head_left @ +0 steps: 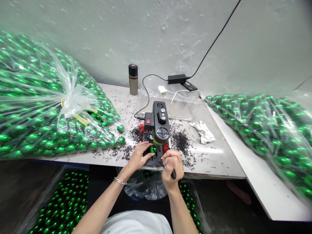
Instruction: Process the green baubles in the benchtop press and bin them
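A black bench machine (161, 122) with a red switch and round vents stands at the middle of the table. Under its head sits a shiny green ball (153, 149). My left hand (140, 155) is closed about this ball from the left, thumb and fingertips against it. To the right of the machine, my right hand (172, 167) is in a fist around a black handle (173, 175), whose end pokes out below. Whether the handle joins the machine is hidden by my fingers. Small red pieces (165, 147) lie beside the machine's base.
Small black bits (180, 142) are strewn over the table (214, 159). Large clear bags of green balls lie left (31, 107) and right (265, 126). Behind are a flask (133, 79), a power adapter (177, 79) and a clear tray (184, 112); white gloves (203, 131) lie right.
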The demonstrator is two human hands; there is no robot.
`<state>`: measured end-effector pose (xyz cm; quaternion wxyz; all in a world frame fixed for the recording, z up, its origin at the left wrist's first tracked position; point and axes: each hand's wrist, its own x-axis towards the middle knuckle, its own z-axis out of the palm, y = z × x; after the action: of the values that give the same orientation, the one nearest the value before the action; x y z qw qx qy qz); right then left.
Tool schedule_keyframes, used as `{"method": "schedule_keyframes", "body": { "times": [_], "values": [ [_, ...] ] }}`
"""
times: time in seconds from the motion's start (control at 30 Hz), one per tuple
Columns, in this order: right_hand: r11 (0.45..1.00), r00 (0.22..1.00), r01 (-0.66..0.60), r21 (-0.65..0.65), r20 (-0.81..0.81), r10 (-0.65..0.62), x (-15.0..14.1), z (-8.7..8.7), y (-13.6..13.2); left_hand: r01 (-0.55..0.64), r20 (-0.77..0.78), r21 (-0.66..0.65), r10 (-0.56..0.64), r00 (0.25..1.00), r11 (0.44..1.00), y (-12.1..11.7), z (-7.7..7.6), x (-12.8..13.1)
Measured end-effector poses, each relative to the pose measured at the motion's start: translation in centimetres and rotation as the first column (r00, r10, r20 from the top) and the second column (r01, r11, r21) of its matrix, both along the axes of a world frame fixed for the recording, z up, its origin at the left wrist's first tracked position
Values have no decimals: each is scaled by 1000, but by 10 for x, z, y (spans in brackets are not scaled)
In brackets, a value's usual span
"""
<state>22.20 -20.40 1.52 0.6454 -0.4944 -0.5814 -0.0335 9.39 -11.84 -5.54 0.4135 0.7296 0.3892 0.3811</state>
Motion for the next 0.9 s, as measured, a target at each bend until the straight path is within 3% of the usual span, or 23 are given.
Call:
{"method": "schedule_keyframes", "body": {
  "times": [0.27, 0.53, 0.73, 0.9],
  "values": [
    [994, 997, 32, 105, 71, -39, 2, -24, 8, -3, -70, 129, 12, 997, 992, 0, -8, -1],
    [991, 998, 41, 127, 37, -47, 0, -34, 13, -15, -121, 304, 54, 991, 953, 0, -13, 1],
    [992, 996, 57, 113, 61, -64, 2, -38, 12, -51, -102, 310, 87, 991, 949, -2, -10, 6],
    [993, 981, 16, 118, 192, -39, 6, -38, 13, -40, -87, 279, 67, 994, 959, -2, -12, 6]
  ]
}}
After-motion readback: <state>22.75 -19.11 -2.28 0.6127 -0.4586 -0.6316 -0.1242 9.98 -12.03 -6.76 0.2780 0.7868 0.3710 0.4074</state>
